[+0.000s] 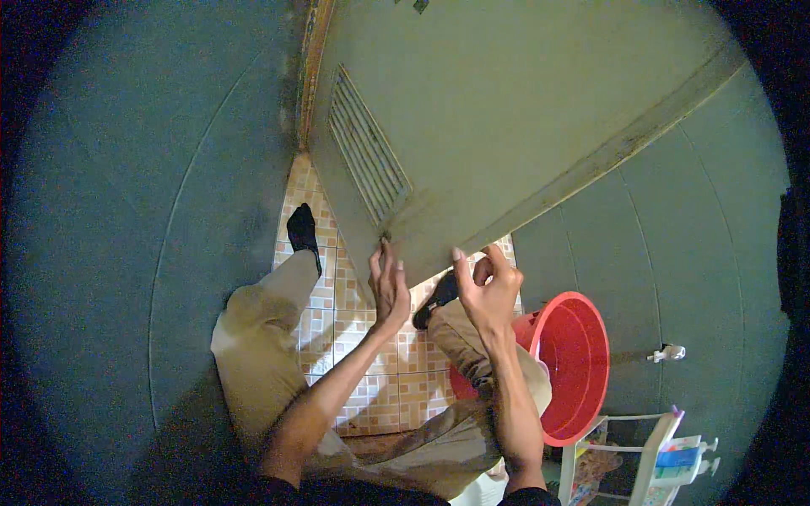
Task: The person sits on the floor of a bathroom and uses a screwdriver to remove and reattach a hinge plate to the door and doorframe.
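Note:
A greenish-grey door [515, 110] with a slatted vent [367, 148] slants across the upper middle, its corner pointing toward me. My left hand [390, 285] lies at that corner with fingers stretched out. Its fingertips reach a small dark spot [386, 237] just under the vent. Along the door's nearer right edge is my right hand [489, 291]; the thumb points up by the edge and the fingers are bent, with a gap between them. Neither hand shows anything held. Whether the right fingertips press on the door cannot be made out.
My legs [270, 354] in tan trousers spread either side of the tiled floor [367, 337], with dark footwear [301, 228]. A red tub [578, 371] stands at right, beside a white rack [654, 455]. A white tap [668, 352] juts from the grey-green wall [700, 253].

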Motion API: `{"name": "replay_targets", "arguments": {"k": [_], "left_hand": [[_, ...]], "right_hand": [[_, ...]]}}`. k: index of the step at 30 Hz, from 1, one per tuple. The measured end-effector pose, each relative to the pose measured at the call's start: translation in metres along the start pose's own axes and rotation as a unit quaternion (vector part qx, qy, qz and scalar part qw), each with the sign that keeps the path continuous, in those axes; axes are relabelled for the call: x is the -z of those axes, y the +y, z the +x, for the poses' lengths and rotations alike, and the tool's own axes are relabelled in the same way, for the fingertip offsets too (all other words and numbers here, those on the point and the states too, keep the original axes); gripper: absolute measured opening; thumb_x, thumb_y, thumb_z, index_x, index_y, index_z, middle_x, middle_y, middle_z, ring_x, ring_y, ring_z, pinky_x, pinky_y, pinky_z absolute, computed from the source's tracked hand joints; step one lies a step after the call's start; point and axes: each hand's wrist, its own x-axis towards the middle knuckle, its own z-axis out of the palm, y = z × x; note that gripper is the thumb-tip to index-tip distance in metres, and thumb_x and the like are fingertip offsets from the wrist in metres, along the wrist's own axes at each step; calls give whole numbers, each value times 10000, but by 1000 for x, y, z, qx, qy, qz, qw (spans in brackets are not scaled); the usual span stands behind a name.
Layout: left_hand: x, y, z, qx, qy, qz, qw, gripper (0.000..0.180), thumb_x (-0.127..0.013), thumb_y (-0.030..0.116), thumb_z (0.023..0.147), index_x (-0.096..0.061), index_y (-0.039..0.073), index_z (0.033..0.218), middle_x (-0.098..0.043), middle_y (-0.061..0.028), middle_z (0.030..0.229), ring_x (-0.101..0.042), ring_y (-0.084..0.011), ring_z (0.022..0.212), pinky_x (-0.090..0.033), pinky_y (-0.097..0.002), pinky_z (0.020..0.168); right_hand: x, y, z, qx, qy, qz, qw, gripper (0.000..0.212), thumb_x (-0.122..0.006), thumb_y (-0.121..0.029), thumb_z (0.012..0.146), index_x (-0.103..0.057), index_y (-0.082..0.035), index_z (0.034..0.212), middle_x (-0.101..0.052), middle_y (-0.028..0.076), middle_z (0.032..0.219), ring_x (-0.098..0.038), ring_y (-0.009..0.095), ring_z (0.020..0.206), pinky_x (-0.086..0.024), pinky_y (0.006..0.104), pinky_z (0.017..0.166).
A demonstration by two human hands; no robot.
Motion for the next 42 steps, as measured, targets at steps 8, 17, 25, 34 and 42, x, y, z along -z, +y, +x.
{"name": "replay_targets", "arguments": {"k": [8, 17, 25, 34, 42], "left_hand": [[-6, 64, 4, -105, -3, -23, 994, 630, -448, 298, 994, -326, -46, 1509, -301, -286, 1509, -300, -427, 1412, -221, -492, 1159], [0, 58, 3, -158, 5, -29, 987, 656, -389, 350, 967, -384, -58, 1481, -297, -284, 1540, -288, -422, 1420, -210, -480, 1161], [-11, -33, -9, 134, 26, -16, 990, 570, -355, 280, 1027, -364, -71, 1476, -368, -285, 1482, -325, -408, 1387, -239, -456, 1157], [-7, 66, -2, -130, 38, -44, 990, 637, -420, 335, 975, -397, -69, 1466, -313, -304, 1522, -303, -420, 1421, -207, -498, 1157], [-6, 65, -4, -174, 15, -49, 984, 663, -369, 392, 995, -381, -58, 1482, -298, -284, 1543, -286, -426, 1432, -189, -507, 1164]], "right_hand": [[4, 2, 1, -20, 0, -11, 1000, 244, -785, -212, 833, -647, -11, 821, -431, 28, 428, -366, 94, 378, -285, 300, 398], [3, 1, -2, -3, -3, -14, 1000, 255, -795, -209, 823, -641, -7, 810, -461, 30, 437, -391, 95, 377, -296, 301, 396], [0, -5, 1, 16, -5, 2, 1000, 242, -802, -205, 814, -652, -15, 820, -456, 31, 431, -384, 95, 373, -293, 297, 399], [4, 2, -2, -10, -15, -23, 1000, 250, -794, -222, 821, -646, -22, 800, -455, 38, 432, -384, 99, 377, -296, 298, 402], [4, -1, -1, -4, -5, -23, 1000, 252, -795, -226, 820, -641, -28, 789, -460, 42, 432, -395, 111, 367, -305, 304, 399]]}}
